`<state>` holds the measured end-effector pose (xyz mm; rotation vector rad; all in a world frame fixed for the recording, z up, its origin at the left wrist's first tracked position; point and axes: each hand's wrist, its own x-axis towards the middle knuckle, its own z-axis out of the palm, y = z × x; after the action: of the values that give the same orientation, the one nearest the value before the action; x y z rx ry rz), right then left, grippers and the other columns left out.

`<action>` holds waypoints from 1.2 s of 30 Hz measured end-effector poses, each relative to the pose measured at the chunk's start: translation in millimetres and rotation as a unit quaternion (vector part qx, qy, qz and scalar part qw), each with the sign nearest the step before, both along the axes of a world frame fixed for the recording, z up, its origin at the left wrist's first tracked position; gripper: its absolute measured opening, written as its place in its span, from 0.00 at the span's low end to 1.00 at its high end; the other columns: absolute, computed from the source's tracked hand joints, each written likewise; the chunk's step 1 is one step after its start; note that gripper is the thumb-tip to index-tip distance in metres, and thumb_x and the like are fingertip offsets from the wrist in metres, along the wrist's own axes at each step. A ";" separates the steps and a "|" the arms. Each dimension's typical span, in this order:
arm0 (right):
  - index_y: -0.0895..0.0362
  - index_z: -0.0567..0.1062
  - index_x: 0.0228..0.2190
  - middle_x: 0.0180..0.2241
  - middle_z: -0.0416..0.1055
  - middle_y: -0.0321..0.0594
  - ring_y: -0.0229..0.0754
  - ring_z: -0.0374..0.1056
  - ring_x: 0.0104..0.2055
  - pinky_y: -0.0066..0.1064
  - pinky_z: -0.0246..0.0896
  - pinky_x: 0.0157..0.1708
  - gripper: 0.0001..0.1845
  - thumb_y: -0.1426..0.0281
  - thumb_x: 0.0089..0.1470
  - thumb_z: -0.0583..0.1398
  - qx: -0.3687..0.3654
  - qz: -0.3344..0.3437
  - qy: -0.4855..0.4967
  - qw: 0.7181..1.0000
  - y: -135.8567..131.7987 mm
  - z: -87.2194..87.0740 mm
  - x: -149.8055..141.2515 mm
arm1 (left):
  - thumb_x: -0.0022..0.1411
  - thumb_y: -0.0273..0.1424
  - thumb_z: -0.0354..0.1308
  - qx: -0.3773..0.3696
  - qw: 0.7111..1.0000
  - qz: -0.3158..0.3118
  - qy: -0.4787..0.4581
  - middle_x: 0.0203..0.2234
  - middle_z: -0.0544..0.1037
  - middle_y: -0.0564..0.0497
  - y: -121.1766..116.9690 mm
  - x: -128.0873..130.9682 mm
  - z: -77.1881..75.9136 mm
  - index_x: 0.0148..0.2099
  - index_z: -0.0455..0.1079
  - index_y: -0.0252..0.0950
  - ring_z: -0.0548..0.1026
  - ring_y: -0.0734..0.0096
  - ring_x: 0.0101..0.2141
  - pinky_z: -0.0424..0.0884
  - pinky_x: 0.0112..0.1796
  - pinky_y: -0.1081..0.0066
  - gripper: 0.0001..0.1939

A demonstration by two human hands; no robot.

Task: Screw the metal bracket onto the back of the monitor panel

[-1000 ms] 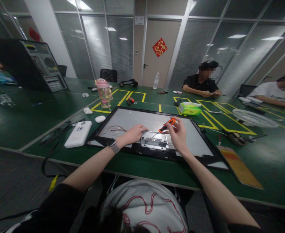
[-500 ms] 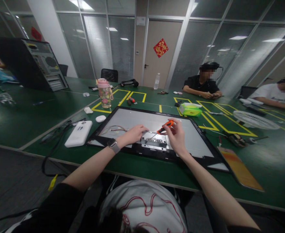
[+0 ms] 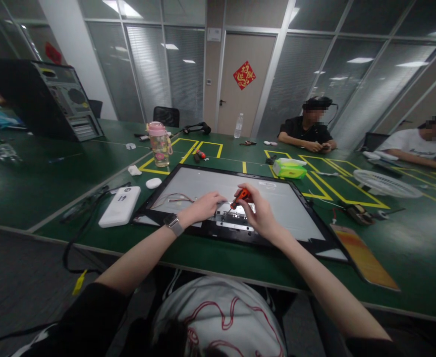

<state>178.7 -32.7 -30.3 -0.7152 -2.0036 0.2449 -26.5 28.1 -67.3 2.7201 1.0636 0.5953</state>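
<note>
A large flat display panel (image 3: 296, 208) with a black frame and a pale grey back lies on the green table. My right hand (image 3: 260, 210) grips an orange and black screwdriver (image 3: 241, 196), its shaft slanting down left to a metal bracket (image 3: 236, 225) near the panel's front edge. My left hand (image 3: 208, 204) rests at the bracket's left end, fingers bent and close together; what they pinch, if anything, is too small to make out. Thin wires (image 3: 173, 197) run across the panel left of that hand.
Left of the panel lie a white power bank (image 3: 120, 207) and a small white case (image 3: 153, 183). Behind stand a pink-lidded bottle (image 3: 160, 144) and a green tissue pack (image 3: 289, 168). An orange-brown phone-shaped slab (image 3: 364, 255) lies right. Two people sit across at the right.
My right hand has moved left with the screwdriver, which now stands steeper over the bracket's left part. My left hand has stayed nearly in place.
</note>
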 end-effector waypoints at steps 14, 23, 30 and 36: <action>0.54 0.69 0.46 0.32 0.73 0.39 0.39 0.69 0.28 0.32 0.68 0.32 0.18 0.59 0.56 0.60 0.030 -0.007 -0.069 0.997 34.4 27.8 -9.1 | 0.62 0.21 0.45 0.002 1.000 0.010 -0.018 0.40 0.72 0.46 1.2 -0.6 -2.2 0.49 0.69 0.34 0.70 0.66 0.42 0.68 0.47 0.66 0.16; 0.56 0.80 0.32 0.28 0.72 0.39 0.37 0.67 0.26 0.29 0.63 0.31 0.13 0.59 0.55 0.61 0.027 0.029 -0.124 0.992 38.2 72.8 -8.8 | 0.64 0.24 0.44 -0.013 1.000 0.017 -0.005 0.38 0.71 0.45 -1.0 0.1 1.9 0.47 0.70 0.33 0.71 0.65 0.38 0.69 0.44 0.67 0.15; 0.55 0.82 0.36 0.29 0.74 0.39 0.38 0.69 0.28 0.29 0.64 0.30 0.12 0.63 0.53 0.62 -0.097 0.103 -0.229 0.963 42.0 106.3 6.1 | 0.63 0.21 0.44 -0.018 1.000 0.023 0.010 0.41 0.71 0.45 -3.3 -0.6 5.3 0.51 0.69 0.35 0.72 0.67 0.42 0.68 0.47 0.69 0.18; 0.54 0.80 0.41 0.38 0.77 0.41 0.41 0.73 0.36 0.33 0.69 0.36 0.14 0.73 0.54 0.59 -0.117 0.097 -0.226 0.962 34.2 105.6 18.4 | 0.62 0.20 0.43 -0.025 0.999 0.020 0.002 0.43 0.71 0.44 -6.3 0.0 8.9 0.53 0.69 0.33 0.71 0.66 0.43 0.68 0.48 0.67 0.20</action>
<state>197.0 1.5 75.3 -0.7735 -2.5157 0.4751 -26.5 21.8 -58.4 2.6645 1.1201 0.5633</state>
